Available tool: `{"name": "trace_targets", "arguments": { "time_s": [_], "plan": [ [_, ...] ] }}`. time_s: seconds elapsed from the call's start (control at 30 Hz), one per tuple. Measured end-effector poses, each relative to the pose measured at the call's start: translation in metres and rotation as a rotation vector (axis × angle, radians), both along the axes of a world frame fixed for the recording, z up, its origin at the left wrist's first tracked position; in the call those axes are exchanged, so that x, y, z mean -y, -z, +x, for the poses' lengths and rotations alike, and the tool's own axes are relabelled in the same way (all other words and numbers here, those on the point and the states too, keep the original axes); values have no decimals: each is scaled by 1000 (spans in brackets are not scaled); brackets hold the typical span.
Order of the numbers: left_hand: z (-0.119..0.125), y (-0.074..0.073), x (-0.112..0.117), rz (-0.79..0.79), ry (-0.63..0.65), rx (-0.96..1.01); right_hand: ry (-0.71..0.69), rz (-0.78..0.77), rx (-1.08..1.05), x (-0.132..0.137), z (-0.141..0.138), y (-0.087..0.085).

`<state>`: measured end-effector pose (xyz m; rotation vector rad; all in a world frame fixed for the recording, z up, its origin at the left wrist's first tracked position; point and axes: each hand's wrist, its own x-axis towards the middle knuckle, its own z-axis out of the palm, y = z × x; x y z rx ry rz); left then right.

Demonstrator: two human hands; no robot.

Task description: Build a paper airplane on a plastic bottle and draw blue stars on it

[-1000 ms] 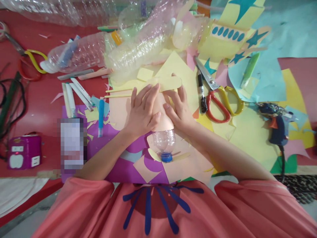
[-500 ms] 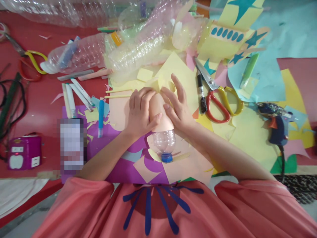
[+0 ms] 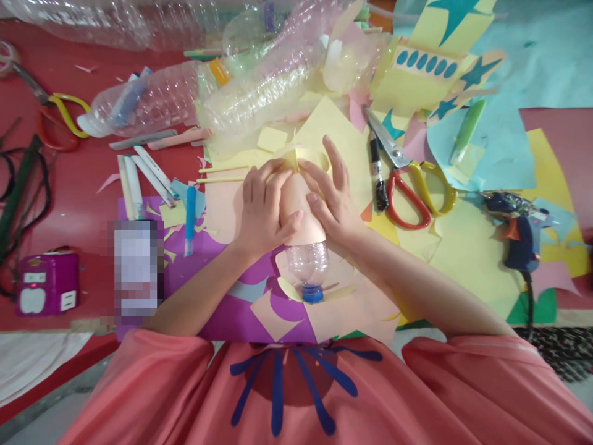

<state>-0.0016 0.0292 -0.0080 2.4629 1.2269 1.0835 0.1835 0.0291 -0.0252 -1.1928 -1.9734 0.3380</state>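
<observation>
A small plastic bottle (image 3: 307, 262) with a blue cap (image 3: 312, 294) lies in front of me, cap pointing toward me, its body wrapped in peach paper (image 3: 302, 217). My left hand (image 3: 262, 210) is closed round the left side of the wrapped body, fingers curled over the top. My right hand (image 3: 332, 196) presses on the right side, fingers spread over a pale yellow paper piece (image 3: 303, 157) at the bottle's far end. Part of the yellow piece is hidden under my fingers.
Red-and-yellow scissors (image 3: 407, 182) and a black marker (image 3: 377, 173) lie to the right, a blue glue gun (image 3: 516, 225) further right. Empty clear bottles (image 3: 194, 99) are heaped at the back. Glue sticks (image 3: 139, 179), a blue pen (image 3: 189, 219), a purple power box (image 3: 46, 290) and coloured paper scraps surround me.
The long yellow paper strip that lay flat across the bottle's far end is now folded down under my fingers. My right fingers have spread and lifted over it; the left hand curled tighter.
</observation>
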Motion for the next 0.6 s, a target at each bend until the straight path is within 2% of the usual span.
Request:
{"name": "trace_targets", "arguments": {
  "time_s": [0.1,0.23,0.33,0.6],
  "plan": [
    [0,2,-2,7,-2,-22,8,6,2,0,0,-2],
    [0,7,-4,47,-8,-23,14,-63,49,0,0,-2],
    [0,11,-6,63,2,-12,18,-97,0,-1,0,1],
    [1,10,-4,-39,6,-27,4,-203,31,1,1,1]
  ]
}}
